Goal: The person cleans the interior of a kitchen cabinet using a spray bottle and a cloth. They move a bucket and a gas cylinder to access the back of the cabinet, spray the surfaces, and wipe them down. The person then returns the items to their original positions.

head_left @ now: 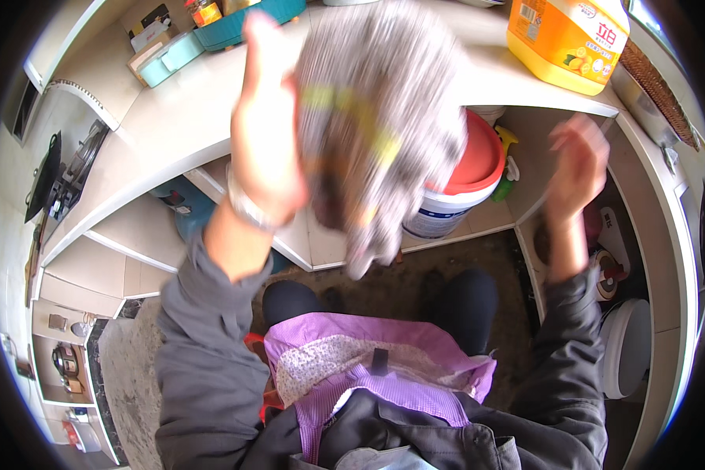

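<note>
A grey, blurred piece of fabric point(388, 117) with yellow-green and brown patches hangs in front of me, over the edge of the counter. My left hand point(267, 135) is raised upright at its left side, palm towards the cloth; whether the fingers grip it is hidden by blur. My right hand point(578, 167) is lifted well to the right, away from the cloth, with fingers loosely bent and nothing seen in it. Behind the cloth stands a white bucket point(440, 214) with a red lid point(476, 155).
The white counter point(176, 132) curves around me, bearing a yellow detergent jug point(570, 41), a turquoise box point(173, 59) and a teal tray point(247, 23). Open shelves below hold a blue container point(191, 208), a green spray bottle point(508, 176) and a white round-lidded tub point(625, 346).
</note>
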`<state>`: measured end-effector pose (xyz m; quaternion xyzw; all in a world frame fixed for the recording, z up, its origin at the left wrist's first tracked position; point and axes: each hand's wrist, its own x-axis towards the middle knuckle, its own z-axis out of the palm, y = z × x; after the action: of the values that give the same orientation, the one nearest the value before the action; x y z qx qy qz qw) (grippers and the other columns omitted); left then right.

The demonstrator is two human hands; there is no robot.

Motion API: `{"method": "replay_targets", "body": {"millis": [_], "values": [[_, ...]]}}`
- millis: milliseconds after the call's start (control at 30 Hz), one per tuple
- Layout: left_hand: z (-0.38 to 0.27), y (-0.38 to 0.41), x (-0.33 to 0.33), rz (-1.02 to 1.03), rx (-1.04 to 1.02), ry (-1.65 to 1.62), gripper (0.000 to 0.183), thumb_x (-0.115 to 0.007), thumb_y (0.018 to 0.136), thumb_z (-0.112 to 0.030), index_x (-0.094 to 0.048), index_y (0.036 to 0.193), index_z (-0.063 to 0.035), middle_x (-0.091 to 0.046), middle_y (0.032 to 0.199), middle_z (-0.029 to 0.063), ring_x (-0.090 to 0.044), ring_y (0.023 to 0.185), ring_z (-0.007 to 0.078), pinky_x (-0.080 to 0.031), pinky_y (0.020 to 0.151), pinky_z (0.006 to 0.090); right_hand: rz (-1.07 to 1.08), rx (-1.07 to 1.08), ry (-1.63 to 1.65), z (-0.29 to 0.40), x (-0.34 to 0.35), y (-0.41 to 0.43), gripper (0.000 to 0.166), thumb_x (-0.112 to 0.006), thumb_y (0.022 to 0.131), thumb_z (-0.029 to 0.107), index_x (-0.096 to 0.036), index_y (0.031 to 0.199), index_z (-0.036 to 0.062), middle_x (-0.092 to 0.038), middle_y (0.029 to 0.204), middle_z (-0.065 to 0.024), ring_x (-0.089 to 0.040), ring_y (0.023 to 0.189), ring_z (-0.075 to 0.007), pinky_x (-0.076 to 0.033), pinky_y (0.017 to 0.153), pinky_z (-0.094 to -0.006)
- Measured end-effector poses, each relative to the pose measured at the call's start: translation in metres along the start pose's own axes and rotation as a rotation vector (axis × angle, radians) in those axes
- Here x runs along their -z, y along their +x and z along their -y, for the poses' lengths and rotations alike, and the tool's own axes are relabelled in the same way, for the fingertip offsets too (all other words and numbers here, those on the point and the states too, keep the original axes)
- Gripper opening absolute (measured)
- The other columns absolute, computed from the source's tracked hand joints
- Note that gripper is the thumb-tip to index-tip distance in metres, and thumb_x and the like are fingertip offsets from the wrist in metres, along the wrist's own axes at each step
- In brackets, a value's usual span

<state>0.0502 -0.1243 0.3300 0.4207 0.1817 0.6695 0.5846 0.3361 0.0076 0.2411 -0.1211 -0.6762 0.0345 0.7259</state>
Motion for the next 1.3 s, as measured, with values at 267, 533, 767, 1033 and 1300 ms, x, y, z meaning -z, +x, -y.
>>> {"method": "replay_targets", "body": {"millis": [267,533,767,1033,1300], "values": [[0.099,-0.100,0.125,-0.292,0.518,-0.226,0.079,-0.025,0.082,-0.068,-0.048,0.117,-0.0005,-0.058,0.109,0.0131,-0.057,0.098,0.0264,-0.045,0.087,0.0406,1.185,-0.971,-0.396,0.007,-0.102,-0.301,0.026,-0.049,0.075,0.013,-0.057,0.098,0.0043,-0.062,0.090,-0.0183,-0.058,0.088,-0.0364,-0.046,0.077,-0.0420],[0.154,-0.054,0.288,-0.726,0.651,0.162,0.084,-0.032,0.075,-0.074,-0.049,0.116,-0.0024,-0.057,0.110,0.0143,-0.057,0.098,0.0286,-0.046,0.082,0.0477,1.248,-1.123,-0.617,-0.029,-0.133,-0.400,0.028,-0.045,0.078,0.013,-0.052,0.104,0.0041,-0.059,0.100,-0.0205,-0.056,0.095,-0.0371,-0.044,0.082,-0.0418],[0.174,0.064,0.314,-0.493,0.749,1.607,0.082,-0.034,0.079,-0.067,-0.039,0.129,-0.0024,-0.029,0.137,0.0198,-0.033,0.124,0.0352,-0.027,0.102,0.0389,1.059,-1.195,-0.746,-0.048,-0.123,-0.421,0.041,-0.059,0.076,0.022,-0.045,0.109,0.0027,-0.050,0.110,-0.0174,-0.054,0.094,-0.0359,-0.045,0.080,-0.0452],[0.285,0.057,0.300,0.113,0.981,2.127,0.077,-0.054,0.077,-0.049,-0.026,0.136,-0.0092,-0.015,0.143,0.0173,-0.016,0.131,0.0374,-0.021,0.103,0.0487,1.073,-1.217,-0.664,-0.042,-0.132,-0.448,0.053,-0.062,0.075,0.018,-0.035,0.116,-0.0001,-0.048,0.107,-0.0212,-0.056,0.090,-0.0395,-0.048,0.074,-0.0451],[0.212,-0.085,0.192,0.132,0.486,1.637,0.053,-0.058,0.078,-0.035,-0.047,0.122,-0.0071,-0.051,0.119,0.0150,-0.046,0.112,0.0299,-0.036,0.094,0.0379,0.980,-1.275,-0.469,-0.059,-0.150,-0.435,0.055,-0.056,0.072,0.016,-0.032,0.119,0.0003,-0.058,0.089,-0.0270,-0.057,0.081,-0.0431,-0.045,0.073,-0.0497]]}}
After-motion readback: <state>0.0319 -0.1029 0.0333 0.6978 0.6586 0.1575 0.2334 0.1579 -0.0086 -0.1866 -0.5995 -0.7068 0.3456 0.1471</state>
